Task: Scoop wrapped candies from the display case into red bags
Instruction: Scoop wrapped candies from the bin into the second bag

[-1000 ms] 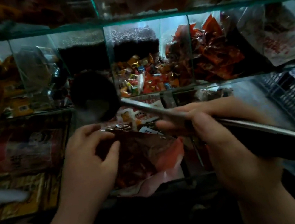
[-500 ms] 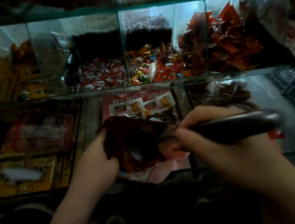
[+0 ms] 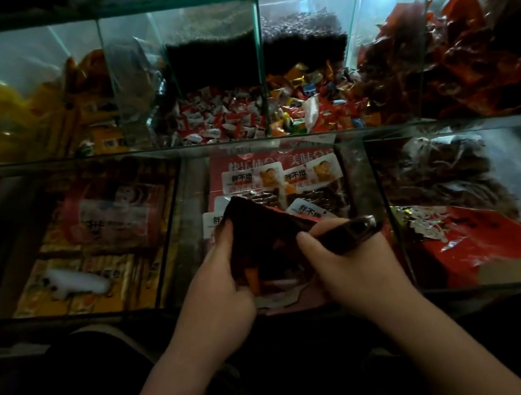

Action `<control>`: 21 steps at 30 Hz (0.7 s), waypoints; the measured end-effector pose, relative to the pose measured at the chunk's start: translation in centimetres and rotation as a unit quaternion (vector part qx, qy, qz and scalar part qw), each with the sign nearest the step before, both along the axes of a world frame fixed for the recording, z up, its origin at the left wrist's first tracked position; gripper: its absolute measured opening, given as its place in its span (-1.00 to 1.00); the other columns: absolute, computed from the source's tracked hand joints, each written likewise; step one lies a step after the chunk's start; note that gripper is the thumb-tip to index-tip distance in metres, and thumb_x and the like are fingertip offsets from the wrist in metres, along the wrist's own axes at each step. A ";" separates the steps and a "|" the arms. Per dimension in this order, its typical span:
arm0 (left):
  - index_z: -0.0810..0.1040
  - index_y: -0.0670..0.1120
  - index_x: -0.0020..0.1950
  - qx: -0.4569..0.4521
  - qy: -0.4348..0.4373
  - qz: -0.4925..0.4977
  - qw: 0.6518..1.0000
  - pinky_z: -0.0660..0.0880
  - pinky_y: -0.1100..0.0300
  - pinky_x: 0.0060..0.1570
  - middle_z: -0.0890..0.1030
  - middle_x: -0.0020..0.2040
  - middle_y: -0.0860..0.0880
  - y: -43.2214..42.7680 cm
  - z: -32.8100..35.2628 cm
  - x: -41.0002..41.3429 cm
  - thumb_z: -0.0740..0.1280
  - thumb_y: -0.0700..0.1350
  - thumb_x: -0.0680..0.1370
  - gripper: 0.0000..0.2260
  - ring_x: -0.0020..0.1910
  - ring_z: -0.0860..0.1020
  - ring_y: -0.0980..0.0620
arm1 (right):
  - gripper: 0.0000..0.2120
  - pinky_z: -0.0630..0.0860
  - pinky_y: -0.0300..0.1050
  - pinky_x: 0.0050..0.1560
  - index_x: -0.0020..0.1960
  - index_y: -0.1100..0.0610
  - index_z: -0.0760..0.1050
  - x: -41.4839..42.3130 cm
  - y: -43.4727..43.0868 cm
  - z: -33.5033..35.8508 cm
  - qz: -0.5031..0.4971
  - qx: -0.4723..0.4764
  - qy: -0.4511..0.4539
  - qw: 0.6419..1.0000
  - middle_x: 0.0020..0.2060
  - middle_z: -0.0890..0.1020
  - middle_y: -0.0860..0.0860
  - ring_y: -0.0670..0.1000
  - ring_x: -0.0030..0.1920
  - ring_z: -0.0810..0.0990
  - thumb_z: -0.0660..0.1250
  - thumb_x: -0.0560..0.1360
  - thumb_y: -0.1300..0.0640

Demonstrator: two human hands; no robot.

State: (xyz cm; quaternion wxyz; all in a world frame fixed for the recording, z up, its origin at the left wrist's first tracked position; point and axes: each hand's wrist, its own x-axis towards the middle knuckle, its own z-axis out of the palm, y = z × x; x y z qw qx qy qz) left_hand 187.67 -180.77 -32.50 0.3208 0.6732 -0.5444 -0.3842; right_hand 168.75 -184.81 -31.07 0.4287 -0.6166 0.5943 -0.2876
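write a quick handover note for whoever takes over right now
Left hand grips the red bag at its mouth, holding it open.
Right hand grips the scoop, bowl end hidden inside the bag.
Wrapped candies sit in the upper row of the display case.
Done: scoop is in the bag; its fill is too dark to judge.
Left: empty it, scoop more, then other bags.

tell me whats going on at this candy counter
A person stands at a glass display case, filling a bag. The left hand holds a red bag open over the lower shelf. The right hand holds a dark scoop by its grip, its front end hidden inside the bag's mouth. The wrapped candies lie in the compartments behind.
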 end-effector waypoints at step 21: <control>0.26 0.45 0.49 -0.011 0.000 0.003 1.000 0.44 0.35 0.21 0.50 0.32 0.36 0.3 -0.3 0.4 0.38 -0.10 0.46 -0.29 0.30 0.46 0.37 | -0.67 0.61 -0.09 -0.46 -0.30 0.02 0.68 -3.5 -0.4 3.1 -0.186 0.068 -0.248 0.948 -0.38 0.70 0.20 0.21 -0.45 0.71 0.37 0.62 0.06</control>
